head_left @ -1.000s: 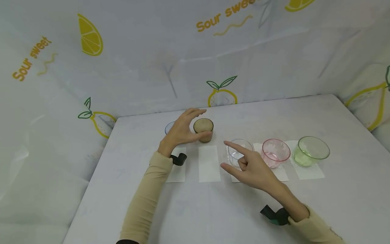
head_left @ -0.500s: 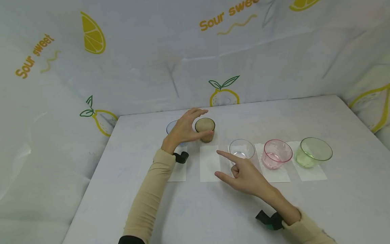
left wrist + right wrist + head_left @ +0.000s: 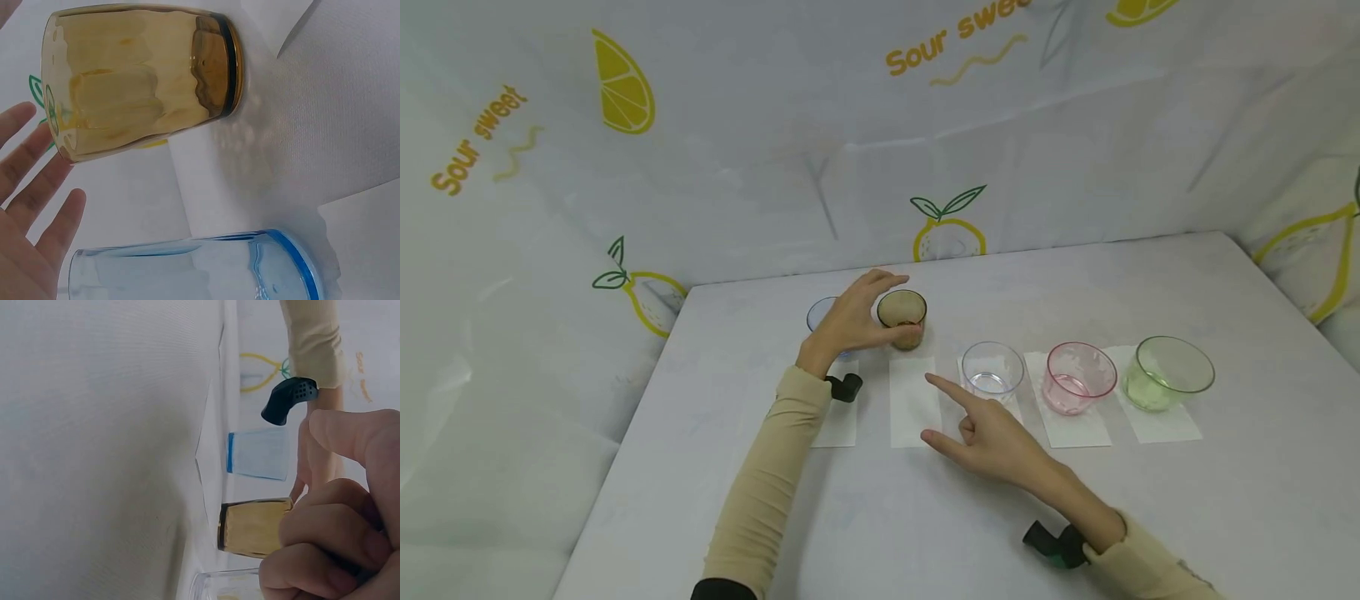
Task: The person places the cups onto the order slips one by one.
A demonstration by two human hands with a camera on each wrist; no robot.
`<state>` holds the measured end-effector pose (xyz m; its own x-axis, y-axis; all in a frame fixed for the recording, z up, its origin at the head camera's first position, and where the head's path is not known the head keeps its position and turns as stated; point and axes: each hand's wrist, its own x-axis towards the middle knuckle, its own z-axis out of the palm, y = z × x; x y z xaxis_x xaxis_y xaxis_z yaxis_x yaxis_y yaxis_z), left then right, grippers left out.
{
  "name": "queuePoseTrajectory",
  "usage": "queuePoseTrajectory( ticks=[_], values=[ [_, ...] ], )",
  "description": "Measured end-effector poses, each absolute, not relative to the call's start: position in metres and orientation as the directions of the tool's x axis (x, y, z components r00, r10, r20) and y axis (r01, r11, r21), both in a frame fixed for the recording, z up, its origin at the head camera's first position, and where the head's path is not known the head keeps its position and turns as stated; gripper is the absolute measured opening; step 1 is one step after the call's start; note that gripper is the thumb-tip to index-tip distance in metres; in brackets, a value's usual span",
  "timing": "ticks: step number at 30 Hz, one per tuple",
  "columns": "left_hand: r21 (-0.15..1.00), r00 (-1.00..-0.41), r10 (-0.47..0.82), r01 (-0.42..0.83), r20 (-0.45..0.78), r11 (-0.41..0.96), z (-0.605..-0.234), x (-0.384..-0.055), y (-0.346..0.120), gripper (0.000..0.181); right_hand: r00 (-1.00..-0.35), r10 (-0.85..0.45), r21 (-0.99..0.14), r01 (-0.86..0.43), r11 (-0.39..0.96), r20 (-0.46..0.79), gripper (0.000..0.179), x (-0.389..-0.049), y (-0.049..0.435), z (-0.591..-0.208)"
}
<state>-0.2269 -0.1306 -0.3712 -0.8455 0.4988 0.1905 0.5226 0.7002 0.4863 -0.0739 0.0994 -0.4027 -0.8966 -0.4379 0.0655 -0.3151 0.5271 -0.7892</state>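
Note:
In the head view my left hand (image 3: 850, 321) is beside an amber glass (image 3: 902, 315), its thumb across the front and its fingers spread along the far side. The left wrist view has straight fingertips (image 3: 75, 203) close to that glass's rim. A blue glass (image 3: 187, 269) stands partly hidden behind this hand. My right hand (image 3: 996, 437) hovers nearer to me, index finger and thumb stretched apart, the other fingers curled, nothing held. It is nearest to a clear glass (image 3: 992, 367) and a white paper slip (image 3: 915, 396).
Right of the clear glass, a pink glass (image 3: 1078, 379) and a green glass (image 3: 1168, 373) stand on white paper slips. Another paper slip (image 3: 837, 421) lies by the left wrist. Behind the white table (image 3: 925, 533) hangs a lemon-printed cloth (image 3: 760, 142).
My right hand has moved left and slightly toward me, from in front of the clear glass to beside the middle paper slip. The left hand stays by the amber glass.

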Motion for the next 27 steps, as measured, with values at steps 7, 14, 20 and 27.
queuePoseTrajectory(
  ticks=[7, 14, 20, 27],
  values=[
    [0.493, -0.843, 0.508, 0.522, 0.176, 0.696, -0.375, -0.229, -0.13, 0.079, -0.894, -0.448, -0.789, -0.285, 0.545, 0.014, 0.074, -0.076, 0.097, -0.409],
    [0.502, -0.851, 0.505, 0.503, 0.146, 0.704, -0.377, -0.23, -0.131, 0.08, -0.889, -0.456, -0.78, -0.262, 0.569, -0.033, 0.08, -0.077, 0.093, -0.417],
    [0.511, -0.857, 0.501, 0.485, 0.119, 0.709, -0.379, -0.231, -0.132, 0.081, -0.892, -0.446, -0.76, -0.236, 0.605, -0.078, 0.082, -0.079, 0.091, -0.422],
    [0.509, -0.867, 0.488, 0.464, 0.096, 0.725, -0.379, -0.231, -0.133, 0.082, -0.89, -0.448, -0.758, -0.236, 0.608, -0.082, 0.08, -0.082, 0.092, -0.426]
  ],
)
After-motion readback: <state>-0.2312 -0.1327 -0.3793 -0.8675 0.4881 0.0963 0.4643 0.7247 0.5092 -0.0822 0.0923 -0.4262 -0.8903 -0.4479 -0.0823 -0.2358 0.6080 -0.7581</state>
